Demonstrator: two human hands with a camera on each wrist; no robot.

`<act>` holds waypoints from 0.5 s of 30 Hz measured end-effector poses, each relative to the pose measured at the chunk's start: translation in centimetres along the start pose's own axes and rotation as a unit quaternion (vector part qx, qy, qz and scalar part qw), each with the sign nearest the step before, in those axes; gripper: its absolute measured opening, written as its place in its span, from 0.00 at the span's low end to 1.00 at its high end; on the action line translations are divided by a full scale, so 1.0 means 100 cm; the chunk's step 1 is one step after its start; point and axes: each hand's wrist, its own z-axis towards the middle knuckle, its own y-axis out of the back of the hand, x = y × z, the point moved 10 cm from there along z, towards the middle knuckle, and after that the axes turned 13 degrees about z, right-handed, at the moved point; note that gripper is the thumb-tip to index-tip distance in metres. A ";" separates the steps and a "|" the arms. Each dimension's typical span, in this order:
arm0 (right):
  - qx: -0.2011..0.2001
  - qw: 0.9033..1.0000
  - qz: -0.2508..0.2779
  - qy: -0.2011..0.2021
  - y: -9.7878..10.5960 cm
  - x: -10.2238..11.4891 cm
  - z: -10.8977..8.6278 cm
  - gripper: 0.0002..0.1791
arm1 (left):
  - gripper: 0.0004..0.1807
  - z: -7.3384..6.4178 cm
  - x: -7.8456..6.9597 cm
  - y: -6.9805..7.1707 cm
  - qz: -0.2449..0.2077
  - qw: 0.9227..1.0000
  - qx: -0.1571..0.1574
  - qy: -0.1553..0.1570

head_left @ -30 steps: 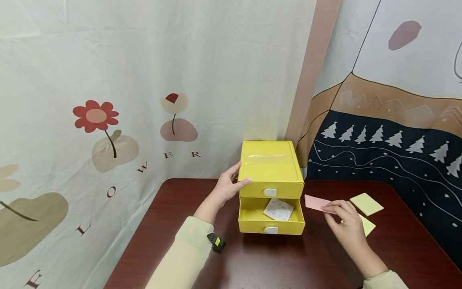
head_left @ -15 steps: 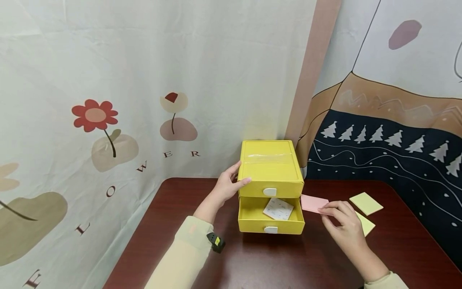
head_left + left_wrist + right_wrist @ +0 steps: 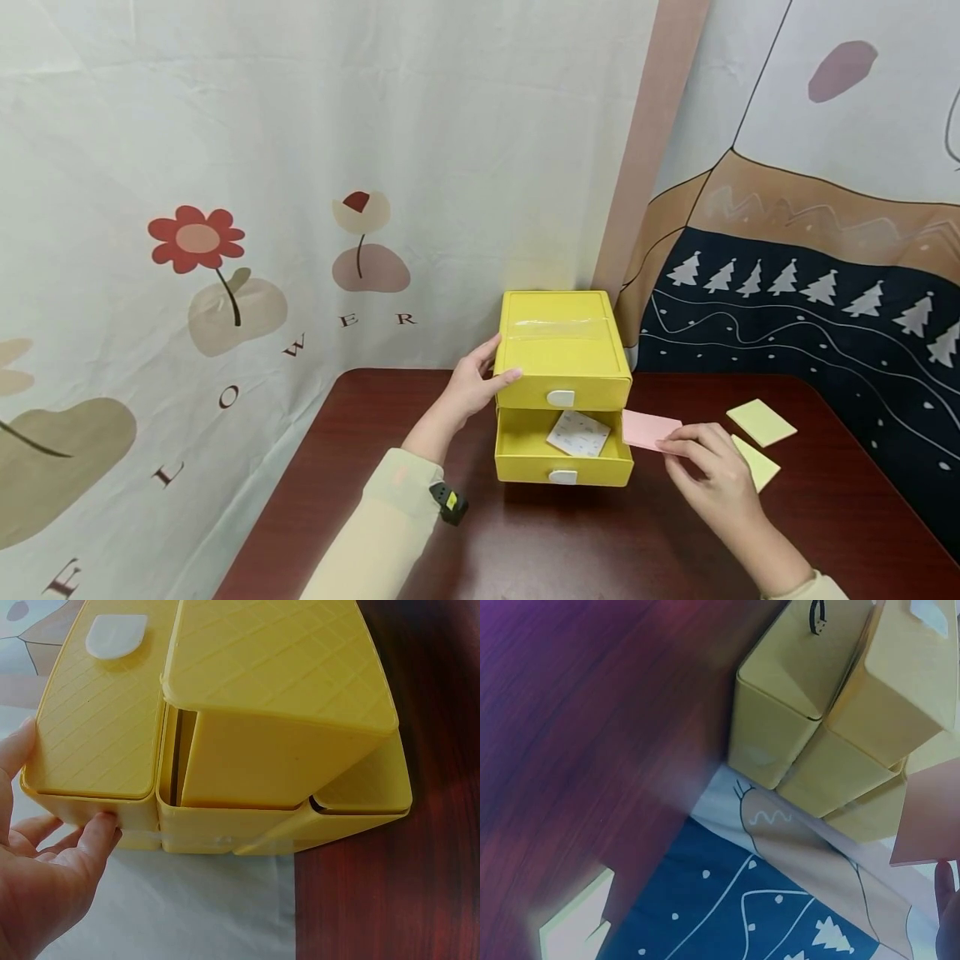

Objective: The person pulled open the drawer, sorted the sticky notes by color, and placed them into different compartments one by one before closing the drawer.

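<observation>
A yellow drawer unit stands at the table's back, its middle drawer pulled out. Inside that drawer lies a white patterned notepad. My left hand holds the unit's upper left edge, thumb over the front corner and fingers along the side; the left wrist view shows these fingers against the side wall. Between thumb and fingers my right hand pinches a pink sticky-note pad, whose left end is right at the open drawer's right wall. The right wrist view catches the pink pad at its edge.
Two pale yellow sticky-note pads lie on the dark red table to the right, one partly behind my right hand. Printed cloth hangs behind the table. A black loop shows on the unit's lowest drawer front.
My right hand has moved the pink pad a little left, up to the drawer's right side, and then slightly lower. The left hand and the drawer unit stay in place.
</observation>
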 end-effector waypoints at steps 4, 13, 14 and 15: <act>0.014 1.000 0.006 -0.006 -0.006 0.003 -0.001 0.20 | 0.44 0.000 0.001 0.000 -0.002 1.000 0.001 -0.001; 0.026 0.999 0.038 0.015 -0.025 0.011 0.000 0.17 | 0.44 0.001 0.002 0.000 -0.004 1.000 0.000 0.002; 0.030 0.999 0.041 0.014 -0.028 0.012 0.001 0.16 | 0.43 0.001 0.001 -0.001 -0.006 1.000 0.001 0.000; 0.034 0.998 0.045 0.014 -0.032 0.013 0.001 0.16 | 0.43 0.001 0.001 -0.001 -0.007 1.000 0.001 0.000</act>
